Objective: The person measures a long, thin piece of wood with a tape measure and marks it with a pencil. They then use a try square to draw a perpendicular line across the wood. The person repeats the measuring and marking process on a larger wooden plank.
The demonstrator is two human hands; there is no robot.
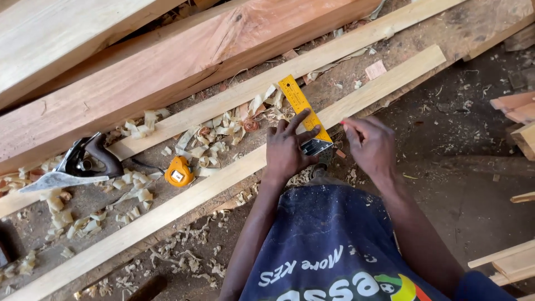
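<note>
Hand plane (pixel 72 167) lies on its side at far left among shavings (pixel 217 139), parked off the working strip. Yellow tape measure (pixel 179 171) rests just beside the near wooden strip (pixel 184 198), within reach. Left hand (pixel 287 150) presses flat, fingers spread, on the yellow try square (pixel 304 111), which lies across the strip with its stock against the near edge, likely to keep it square. Right hand (pixel 370 146) pinches a red pencil (pixel 344 122), tip at the strip just beside the blade.
</note>
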